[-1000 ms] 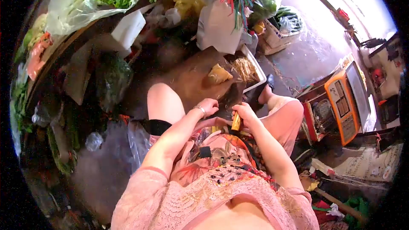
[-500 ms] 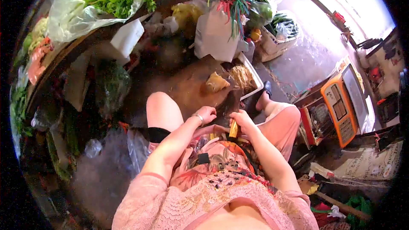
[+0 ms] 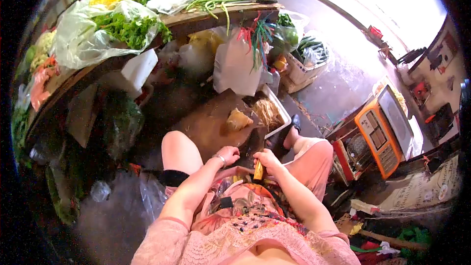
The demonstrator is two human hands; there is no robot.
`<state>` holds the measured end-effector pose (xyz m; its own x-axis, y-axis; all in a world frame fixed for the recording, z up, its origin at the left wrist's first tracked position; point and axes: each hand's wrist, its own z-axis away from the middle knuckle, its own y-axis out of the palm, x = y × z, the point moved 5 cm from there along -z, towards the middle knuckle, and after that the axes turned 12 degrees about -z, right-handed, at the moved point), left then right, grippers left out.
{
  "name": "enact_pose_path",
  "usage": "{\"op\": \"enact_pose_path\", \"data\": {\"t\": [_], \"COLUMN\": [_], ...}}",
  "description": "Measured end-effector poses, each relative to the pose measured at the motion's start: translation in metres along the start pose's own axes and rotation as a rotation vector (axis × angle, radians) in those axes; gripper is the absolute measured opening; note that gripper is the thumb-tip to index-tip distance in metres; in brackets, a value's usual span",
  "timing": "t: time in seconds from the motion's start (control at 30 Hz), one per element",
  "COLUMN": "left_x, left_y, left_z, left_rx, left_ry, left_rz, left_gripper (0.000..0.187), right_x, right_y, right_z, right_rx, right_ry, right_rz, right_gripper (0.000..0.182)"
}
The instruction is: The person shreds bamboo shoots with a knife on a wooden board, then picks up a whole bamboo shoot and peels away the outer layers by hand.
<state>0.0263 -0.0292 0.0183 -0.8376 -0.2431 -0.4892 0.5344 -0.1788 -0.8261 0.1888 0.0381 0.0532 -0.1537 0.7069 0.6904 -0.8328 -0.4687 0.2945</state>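
Note:
My right hand (image 3: 268, 161) is wrapped round a yellow wooden handle (image 3: 258, 171), just above my lap. A dark blade (image 3: 256, 140) runs from the handle toward the brown board. My left hand (image 3: 229, 156) is beside it, fingers curled; whether it holds anything is too small to tell. Beyond my hands a peeled, tan piece of food (image 3: 238, 119) lies on the brown board (image 3: 201, 120). Behind the blade, a white foam box (image 3: 283, 114) holds straw-like strands (image 3: 266, 112).
A vegetable stall (image 3: 181, 18) curves across the upper left, with a white bag (image 3: 237, 68) hanging below its edge. At the right is an orange scale (image 3: 378, 137). A basket of green vegetables (image 3: 306, 64) stands farther back.
The view has tilted up, so the stall shows more and most things sit lower and further left in the frame. Both hands keep nearly the same pose over the lap.

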Motion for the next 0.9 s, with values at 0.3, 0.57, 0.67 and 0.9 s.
{"op": "enact_pose_path", "data": {"t": [0.3, 0.57, 0.67, 0.9], "left_x": [0.004, 0.003, 0.004, 0.003], "left_y": [0.003, 0.002, 0.004, 0.003], "left_z": [-0.002, -0.002, -0.002, -0.003], "left_rx": [-0.029, -0.016, -0.014, -0.001], "left_ry": [0.014, 0.020, 0.005, 0.022], "left_rz": [0.009, -0.013, -0.005, 0.003], "left_gripper": [0.020, 0.020, 0.021, 0.021], "right_x": [-0.010, -0.012, -0.010, -0.012], "right_y": [-0.007, -0.009, -0.009, -0.011], "right_z": [-0.016, -0.018, -0.017, -0.021], "right_rx": [0.008, -0.021, -0.023, -0.003], "right_ry": [-0.042, -0.023, -0.028, -0.055], "right_rz": [0.051, 0.018, 0.044, 0.074], "right_gripper": [0.009, 0.012, 0.011, 0.009]}}
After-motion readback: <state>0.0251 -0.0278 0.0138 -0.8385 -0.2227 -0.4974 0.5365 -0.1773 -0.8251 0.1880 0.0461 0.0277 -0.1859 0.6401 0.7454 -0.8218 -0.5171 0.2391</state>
